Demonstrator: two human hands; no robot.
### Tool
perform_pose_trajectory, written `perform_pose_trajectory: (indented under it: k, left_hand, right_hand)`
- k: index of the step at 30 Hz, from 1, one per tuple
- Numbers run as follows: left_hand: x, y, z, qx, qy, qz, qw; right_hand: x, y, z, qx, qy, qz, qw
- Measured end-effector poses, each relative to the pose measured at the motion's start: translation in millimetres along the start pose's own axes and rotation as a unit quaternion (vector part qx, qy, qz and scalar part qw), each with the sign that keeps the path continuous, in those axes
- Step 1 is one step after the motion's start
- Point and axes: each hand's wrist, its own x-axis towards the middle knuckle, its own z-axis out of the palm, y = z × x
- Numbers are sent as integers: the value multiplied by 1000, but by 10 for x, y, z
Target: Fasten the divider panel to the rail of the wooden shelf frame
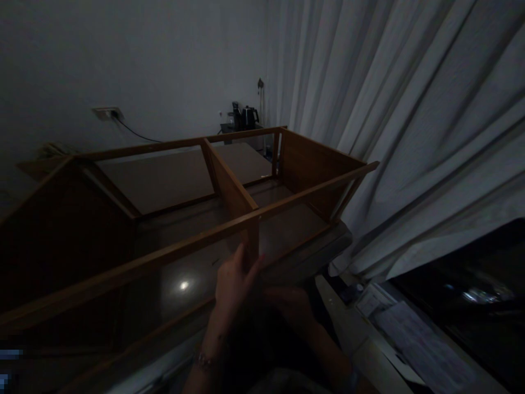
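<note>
A brown wooden shelf frame (229, 223) lies in front of me, with open sides and a wooden divider (229, 178) across its middle. My left hand (233, 279) is closed around the short upright post (252, 238) below the near rail, thumb on the right side and fingers partly hidden behind it. Lower and to the right, my right hand (289, 306) is in dim light beside the frame's near lower edge. Its fingers look curled together and point left. Whatever they may hold is lost in the dark.
White curtains (369, 98) hang close along the right. A black kettle (249, 116) stands in the far corner. On the left wall, a cord runs from a socket (107, 113). Papers (422, 345) and a dark glossy screen-like surface (476, 290) are at lower right.
</note>
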Motion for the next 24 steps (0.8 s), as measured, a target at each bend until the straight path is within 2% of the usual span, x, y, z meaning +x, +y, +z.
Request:
perform_pose_trajectory:
  k: [2,4,7,10,15,18,22,24]
  left_hand:
    - [-1,11,-7,-7,-3,-1,1000]
    - [-3,26,-14,-14,-8,-13,1000]
    - [-5,38,-19,-19,-12,-21,1000]
    - [-2,30,-12,-10,-13,-17,1000]
    - [0,26,-5,2,-8,-21,1000]
    - [-3,37,-12,-4,-8,-19,1000]
    - [-1,35,-7,13,-3,-17,1000]
    - [1,25,1,18,5,-11,1000]
  right_hand:
    - [-2,-50,14,56,1,52,997]
    - [-6,-120,42,130,25,139,981]
    - [-3,-224,96,241,68,262,932]
    - [17,-273,138,299,94,309,898]
    - [39,-273,174,323,82,310,891]
    - [5,-261,213,294,79,277,911]
    - [-67,-181,231,119,47,131,983]
    - [-87,-108,195,26,28,45,998]
